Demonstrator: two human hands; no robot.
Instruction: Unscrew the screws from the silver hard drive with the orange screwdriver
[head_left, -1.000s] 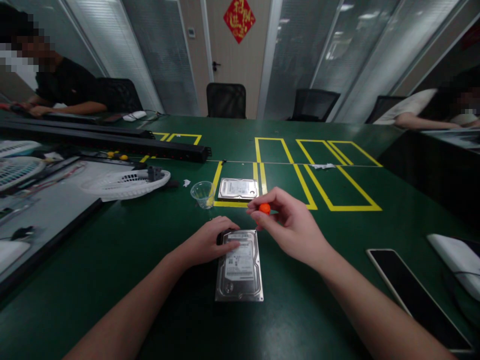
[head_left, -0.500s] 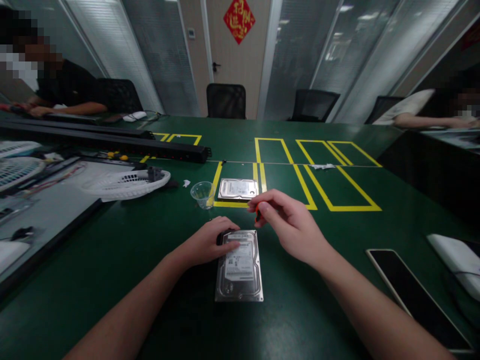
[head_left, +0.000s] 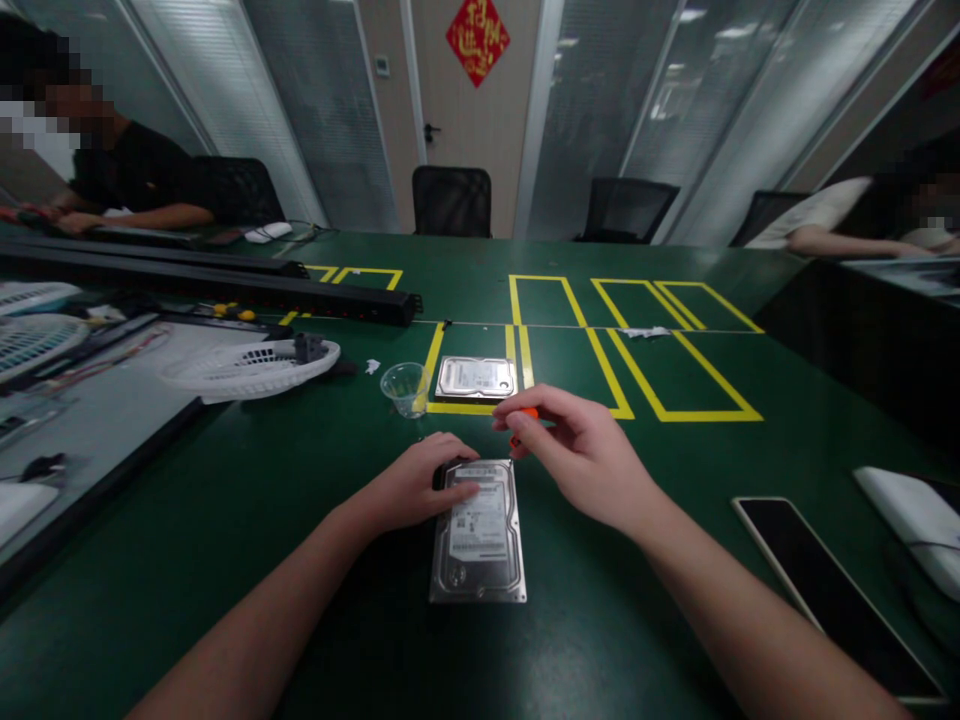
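A silver hard drive (head_left: pixel 480 540) with a white label lies flat on the green table. My left hand (head_left: pixel 420 485) grips its far left corner, thumb on the label and fingers at the far edge. Over the drive's far right corner, my right hand (head_left: pixel 574 440) pinches a small orange and black tool (head_left: pixel 516 440), whose thin tip points down at that corner. Most of the tool is hidden by the fingers. Farther back lies a second hard drive (head_left: pixel 476 377), beside a clear plastic cup (head_left: pixel 406 390).
Yellow tape rectangles (head_left: pixel 712 416) mark the table. A phone (head_left: pixel 832 590) and a white device (head_left: pixel 911 530) lie right. Rackets (head_left: pixel 262 370) and long black bars (head_left: pixel 225 285) lie left. People sit at both far sides.
The orange tool has turned within my right hand's fingers, and more of its orange part shows. My left hand and both drives have stayed in place.
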